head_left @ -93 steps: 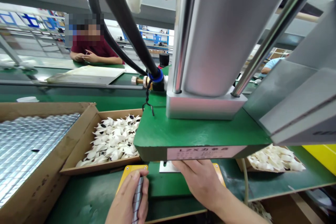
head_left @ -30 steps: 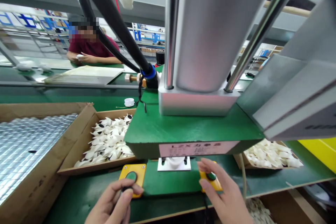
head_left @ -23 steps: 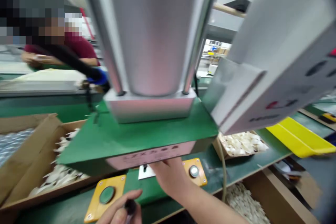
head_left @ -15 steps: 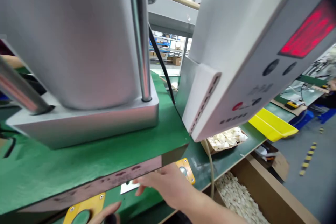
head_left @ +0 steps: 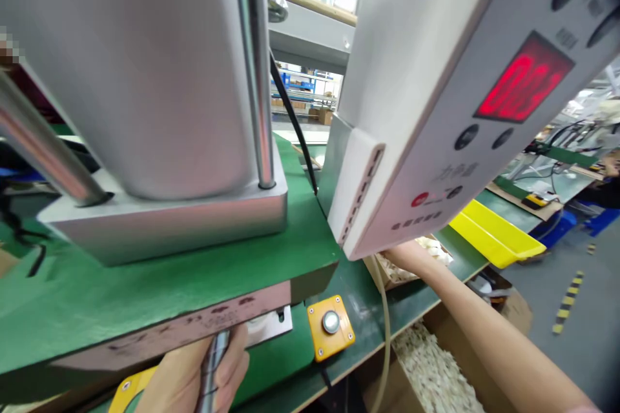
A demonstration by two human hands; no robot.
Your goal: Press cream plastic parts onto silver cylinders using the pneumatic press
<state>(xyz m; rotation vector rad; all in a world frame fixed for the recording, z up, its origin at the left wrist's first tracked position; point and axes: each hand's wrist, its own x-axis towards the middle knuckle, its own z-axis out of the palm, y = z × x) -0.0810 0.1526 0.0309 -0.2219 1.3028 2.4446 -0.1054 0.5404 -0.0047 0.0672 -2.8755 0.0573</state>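
Note:
At the lower left my left hand (head_left: pixel 194 368) is wrapped round a metal rod-like tool (head_left: pixel 213 368), just under the front edge of the green machine platform (head_left: pixel 194 290). A white metal plate (head_left: pixel 278 328) with a slot lies beside its fingertips. My right arm reaches over to the small cardboard tray of pale pieces (head_left: pixel 438 250); my right hand (head_left: pixel 402 255) is largely behind the white control box (head_left: pixel 416 142), its fingers hidden. Between the hands sits a yellow button box (head_left: pixel 330 328) with a silver button.
A silver press body (head_left: pixel 165 77) stands on the platform at the left. To the right are a yellow tray (head_left: pixel 498 232) and a large box of pale pieces (head_left: pixel 436 368). A hose (head_left: pixel 386 329) hangs over the bench edge. Another yellow button box (head_left: pixel 128 390) is at the lower left.
My right hand has moved from beneath the platform to the cardboard tray. My left hand has come up and right and now holds the metal tool. More of the right button box shows.

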